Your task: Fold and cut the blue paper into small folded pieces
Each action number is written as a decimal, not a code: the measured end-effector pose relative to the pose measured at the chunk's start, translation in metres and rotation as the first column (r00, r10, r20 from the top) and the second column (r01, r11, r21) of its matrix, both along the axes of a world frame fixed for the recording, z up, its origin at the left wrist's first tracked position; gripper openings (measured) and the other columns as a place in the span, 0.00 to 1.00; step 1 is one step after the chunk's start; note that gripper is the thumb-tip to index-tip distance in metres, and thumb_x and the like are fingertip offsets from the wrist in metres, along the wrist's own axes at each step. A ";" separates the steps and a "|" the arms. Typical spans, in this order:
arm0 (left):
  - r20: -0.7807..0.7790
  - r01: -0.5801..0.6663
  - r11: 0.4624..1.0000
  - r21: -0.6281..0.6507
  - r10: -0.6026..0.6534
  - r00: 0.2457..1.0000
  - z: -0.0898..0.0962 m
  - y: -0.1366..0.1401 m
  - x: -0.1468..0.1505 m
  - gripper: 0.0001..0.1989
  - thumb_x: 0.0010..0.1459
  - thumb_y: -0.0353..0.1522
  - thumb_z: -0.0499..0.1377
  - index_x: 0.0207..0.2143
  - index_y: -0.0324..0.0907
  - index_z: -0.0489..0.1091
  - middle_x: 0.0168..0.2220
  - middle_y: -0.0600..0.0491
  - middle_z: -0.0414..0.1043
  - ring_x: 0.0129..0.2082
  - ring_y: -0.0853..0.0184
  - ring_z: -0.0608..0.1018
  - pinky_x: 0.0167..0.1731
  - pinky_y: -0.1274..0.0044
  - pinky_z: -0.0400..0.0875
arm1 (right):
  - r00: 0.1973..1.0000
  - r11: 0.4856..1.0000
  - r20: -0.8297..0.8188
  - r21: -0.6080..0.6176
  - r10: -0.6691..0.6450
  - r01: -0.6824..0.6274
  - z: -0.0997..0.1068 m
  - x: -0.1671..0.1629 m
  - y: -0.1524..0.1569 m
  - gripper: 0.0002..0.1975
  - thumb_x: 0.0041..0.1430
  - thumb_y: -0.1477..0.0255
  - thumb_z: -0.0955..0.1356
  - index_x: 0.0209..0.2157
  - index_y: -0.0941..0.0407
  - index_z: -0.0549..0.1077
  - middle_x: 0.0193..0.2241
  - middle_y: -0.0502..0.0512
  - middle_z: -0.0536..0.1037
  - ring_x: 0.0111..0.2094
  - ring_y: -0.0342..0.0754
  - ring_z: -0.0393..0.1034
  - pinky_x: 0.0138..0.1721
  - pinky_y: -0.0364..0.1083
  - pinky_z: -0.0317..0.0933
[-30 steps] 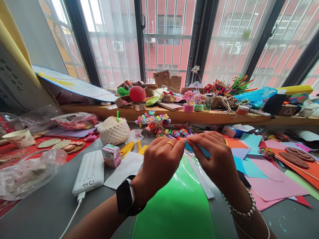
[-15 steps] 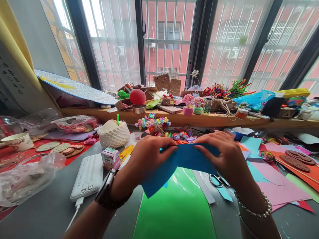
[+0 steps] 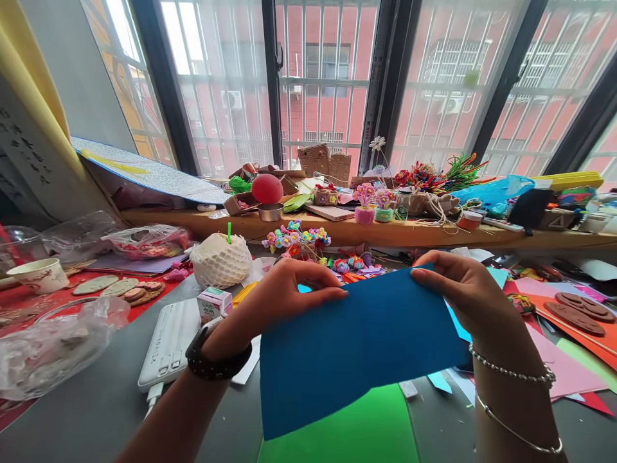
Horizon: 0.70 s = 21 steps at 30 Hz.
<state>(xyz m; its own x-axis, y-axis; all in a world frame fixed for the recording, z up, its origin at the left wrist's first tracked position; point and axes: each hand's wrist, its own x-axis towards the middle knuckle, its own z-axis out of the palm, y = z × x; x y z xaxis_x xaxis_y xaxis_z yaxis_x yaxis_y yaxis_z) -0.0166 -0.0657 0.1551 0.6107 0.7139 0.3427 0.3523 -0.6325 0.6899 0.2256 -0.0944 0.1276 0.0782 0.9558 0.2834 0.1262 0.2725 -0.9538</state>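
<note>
A sheet of blue paper (image 3: 357, 347) hangs in front of me, its face towards me and its lower edge slanting up to the right. My left hand (image 3: 289, 292) grips its top edge left of the middle, thumb along the front. At the upper right corner my right hand (image 3: 457, 286) pinches the sheet between thumb and fingers. Beneath the paper, a glossy green sheet (image 3: 357, 424) lies on the grey table (image 3: 212, 424), partly covered from view. Some brighter blue shows behind the sheet near both hands.
To the left are a white power bank (image 3: 168, 341) with a cable, a small carton (image 3: 213, 303) and a coconut in foam netting (image 3: 220, 260). Coloured papers (image 3: 569, 366) lie at the right. Crochet flowers (image 3: 294, 238) stand before the cluttered wooden sill (image 3: 308, 236).
The blue paper has turned to face me and spread out, covering the scissors and more of the green sheet. My right hand has moved right, away from my left.
</note>
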 end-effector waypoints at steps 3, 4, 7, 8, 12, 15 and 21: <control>0.040 -0.033 0.999 0.034 0.032 0.999 -0.001 -0.001 0.000 0.08 0.48 0.35 0.58 0.24 0.39 0.73 0.25 0.57 0.74 0.26 0.71 0.74 0.27 0.84 0.66 | 0.995 1.000 -0.097 -0.027 -0.015 0.012 0.001 -0.004 0.001 0.13 0.35 0.64 0.73 0.21 0.57 0.70 0.15 0.47 0.67 0.15 0.37 0.58 0.14 0.37 0.52; 0.052 -0.042 0.998 0.044 0.040 0.998 -0.002 -0.001 0.000 0.09 0.48 0.36 0.58 0.24 0.39 0.73 0.25 0.57 0.74 0.26 0.71 0.74 0.28 0.84 0.66 | 0.992 0.999 -0.122 -0.039 -0.016 0.011 0.001 -0.005 0.002 0.13 0.34 0.64 0.73 0.20 0.57 0.70 0.15 0.46 0.66 0.14 0.37 0.58 0.13 0.37 0.51; 0.057 -0.055 0.997 0.060 0.051 0.997 -0.003 0.000 0.000 0.09 0.48 0.36 0.58 0.25 0.40 0.73 0.25 0.57 0.74 0.26 0.71 0.74 0.28 0.84 0.66 | 0.985 0.998 -0.173 -0.064 -0.020 0.009 0.002 -0.008 0.002 0.13 0.33 0.65 0.74 0.20 0.57 0.69 0.14 0.45 0.65 0.14 0.36 0.57 0.13 0.36 0.50; 0.054 -0.055 0.996 0.064 0.052 0.997 -0.003 0.000 0.000 0.09 0.48 0.36 0.58 0.25 0.40 0.73 0.25 0.57 0.74 0.26 0.71 0.74 0.28 0.85 0.66 | 0.984 0.998 -0.180 -0.067 -0.017 0.005 0.002 -0.008 0.003 0.13 0.33 0.65 0.74 0.20 0.57 0.69 0.14 0.45 0.65 0.14 0.36 0.57 0.13 0.36 0.50; 0.047 -0.052 0.995 0.090 0.047 0.998 -0.004 0.001 0.000 0.09 0.49 0.36 0.58 0.25 0.40 0.73 0.25 0.57 0.74 0.26 0.71 0.74 0.28 0.85 0.66 | 0.982 0.995 -0.190 -0.091 0.011 -0.028 0.000 -0.007 0.009 0.13 0.33 0.66 0.74 0.20 0.57 0.69 0.14 0.44 0.65 0.14 0.36 0.57 0.14 0.36 0.50; 0.038 -0.080 0.988 0.130 0.076 0.996 -0.005 0.001 0.002 0.09 0.49 0.36 0.57 0.26 0.40 0.73 0.25 0.57 0.75 0.26 0.71 0.74 0.28 0.84 0.66 | 0.981 0.994 -0.196 -0.102 0.011 -0.032 -0.002 -0.006 0.012 0.14 0.34 0.65 0.74 0.21 0.57 0.69 0.15 0.44 0.65 0.14 0.36 0.57 0.14 0.36 0.50; 0.013 -0.145 0.968 0.206 0.146 0.989 -0.006 0.001 0.003 0.09 0.49 0.37 0.57 0.26 0.41 0.73 0.26 0.57 0.75 0.27 0.70 0.74 0.30 0.83 0.66 | 0.980 0.993 -0.198 -0.113 0.022 -0.045 -0.004 -0.008 0.016 0.14 0.35 0.65 0.73 0.21 0.58 0.68 0.15 0.45 0.64 0.15 0.36 0.57 0.14 0.36 0.51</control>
<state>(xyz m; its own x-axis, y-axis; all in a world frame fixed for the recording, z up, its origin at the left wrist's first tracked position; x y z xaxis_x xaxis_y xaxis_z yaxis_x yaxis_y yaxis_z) -0.0136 -0.0649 0.1491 0.5066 0.7095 0.4900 0.4522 -0.7025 0.5496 0.2179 -0.0781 0.1239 0.0883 0.9844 0.1522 -0.0737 0.1588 -0.9845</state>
